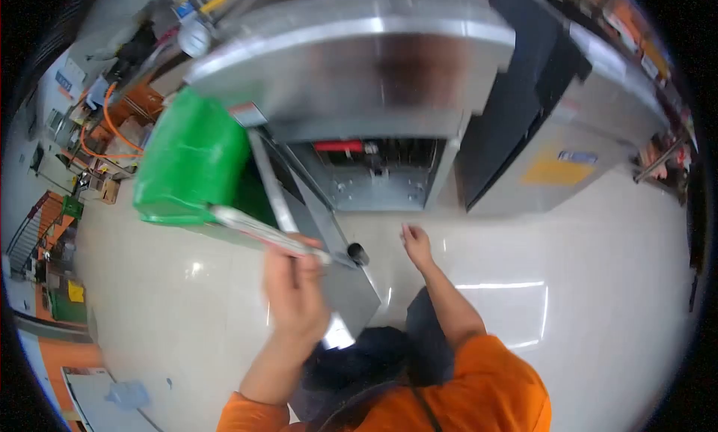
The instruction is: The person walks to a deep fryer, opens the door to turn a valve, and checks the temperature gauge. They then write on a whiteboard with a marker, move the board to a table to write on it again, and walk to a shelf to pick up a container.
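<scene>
My left hand [295, 290] is closed around a long, whitish stick-like tool [258, 228] with a dark tip, blurred by motion. Its far end points left, across the front of a green plastic bin [191, 159]. An open metal door [340, 279] with a dark round fitting [357, 253] hangs beside that hand. To the right, my right hand [416, 245] is held over the floor before a stainless steel cabinet [359, 65], its fingers curled together. Whatever they may hold cannot be made out. Inside the cabinet's opening show a red part [338, 145] and metal fittings.
A second steel unit [553, 148] with a yellow label stands at the right, its side panel dark. Shelves, an orange hose [108, 118] and clutter line the left. Glossy pale floor tiles [508, 282] reflect light. A white panel [101, 398] lies at lower left.
</scene>
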`<state>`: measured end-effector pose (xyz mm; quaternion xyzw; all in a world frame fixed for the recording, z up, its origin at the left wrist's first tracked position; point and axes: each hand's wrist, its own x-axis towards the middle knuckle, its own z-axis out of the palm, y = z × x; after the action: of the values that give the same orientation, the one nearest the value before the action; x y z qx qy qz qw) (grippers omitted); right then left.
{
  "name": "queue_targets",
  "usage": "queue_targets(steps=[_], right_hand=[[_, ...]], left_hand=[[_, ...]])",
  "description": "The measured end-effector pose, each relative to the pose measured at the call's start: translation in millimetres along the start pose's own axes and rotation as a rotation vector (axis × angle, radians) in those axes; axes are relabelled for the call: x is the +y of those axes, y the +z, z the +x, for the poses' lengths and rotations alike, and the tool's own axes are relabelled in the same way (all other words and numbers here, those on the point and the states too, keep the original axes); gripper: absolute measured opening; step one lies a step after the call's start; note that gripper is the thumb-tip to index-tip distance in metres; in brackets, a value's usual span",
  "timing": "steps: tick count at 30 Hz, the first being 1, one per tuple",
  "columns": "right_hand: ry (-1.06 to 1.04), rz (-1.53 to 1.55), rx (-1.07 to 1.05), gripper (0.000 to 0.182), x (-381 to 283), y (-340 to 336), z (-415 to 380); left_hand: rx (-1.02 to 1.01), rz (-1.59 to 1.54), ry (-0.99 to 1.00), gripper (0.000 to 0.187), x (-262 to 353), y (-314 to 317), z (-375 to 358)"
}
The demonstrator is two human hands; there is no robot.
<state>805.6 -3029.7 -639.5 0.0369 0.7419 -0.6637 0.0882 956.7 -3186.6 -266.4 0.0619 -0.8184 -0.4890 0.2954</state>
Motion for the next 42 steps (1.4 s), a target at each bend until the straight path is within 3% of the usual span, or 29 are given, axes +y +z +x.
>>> queue_targets(steps=[2, 3, 5, 7, 10, 12, 14, 16, 20, 23, 26, 27, 29, 30, 32, 34, 39, 42], right_hand=[[0.041, 0.030, -0.060, 0.041, -81.0, -41.7, -47.5], [0.085, 0.034, -0.104, 0.043, -125.6, -59.5, -67.6], [0.156, 0.113, -0.157, 0.047, -208.3, -86.3, -102.8], [0.188, 0.220, -0.194, 0.052, -274.5, -100.5, -123.3], [0.199, 0.310, -0.247, 0.060, -339.3, -115.5, -141.6], [0.169, 0.190, -0.238, 0.059, -359.4, -113.9, -142.8], [0.188, 0.041, -0.218, 0.053, -372.4, -108.0, -139.9], [0.108, -0.074, -0.095, 0.050, -361.0, -101.0, -129.3], [-0.098, -0.236, 0.096, 0.052, -350.9, -91.4, -108.7], [-0.093, -0.314, 0.329, 0.051, -364.2, -86.2, -101.0], [0.140, -0.274, 0.305, 0.048, -356.4, -83.3, -88.2], [0.110, -0.322, 0.264, 0.048, -360.3, -78.6, -92.8], [0.033, -0.406, 0.184, 0.049, -375.3, -63.6, -96.0], [-0.091, -0.480, 0.202, 0.065, -356.6, -57.5, -89.8], [-0.247, -0.712, 0.273, 0.066, -330.6, -49.2, -71.9], [-0.283, -0.845, 0.295, 0.063, -345.0, -40.4, -76.3], [-0.151, -0.834, 0.138, 0.044, -410.4, 10.1, -97.6], [-0.338, -0.623, 0.227, 0.029, -506.7, 81.6, -124.0]], left_hand=[[-0.003, 0.109, 0.234, 0.032, -6.3, 9.0, 5.3], [0.059, 0.005, 0.279, 0.029, -4.9, 19.1, 8.1], [0.066, -0.250, 0.079, 0.022, 13.7, 19.0, 12.0], [0.085, -0.195, 0.052, 0.021, 30.4, -1.0, 16.0], [0.062, -0.281, -0.271, 0.019, 62.7, -46.8, 4.1], [-0.018, -0.075, -0.327, 0.015, 80.8, -89.4, -8.7], [-0.097, 0.225, -0.262, 0.012, 82.0, -136.0, -39.2], [-0.136, 0.396, -0.338, 0.010, 81.2, -184.2, -86.3], [0.014, 0.434, -0.822, 0.020, 106.3, -262.2, -180.0], [0.125, 0.512, -1.011, 0.028, 101.1, -305.9, -259.7], [0.066, 0.624, -1.095, 0.034, 112.6, -321.1, -296.8], [-0.034, 0.654, -1.093, 0.035, 114.3, -325.7, -305.2], [-0.222, 0.704, -1.066, 0.037, 106.6, -335.4, -310.6], [-0.245, 0.657, -1.081, 0.038, 102.5, -340.8, -309.4], [-0.203, 0.617, -1.104, 0.039, 81.9, -351.7, -299.7], [-0.168, 0.581, -1.113, 0.039, 63.2, -363.2, -287.2], [0.017, 0.495, -1.053, 0.042, -10.4, -411.6, -252.9], [0.073, 0.461, -0.979, 0.044, -50.8, -440.5, -245.4]])
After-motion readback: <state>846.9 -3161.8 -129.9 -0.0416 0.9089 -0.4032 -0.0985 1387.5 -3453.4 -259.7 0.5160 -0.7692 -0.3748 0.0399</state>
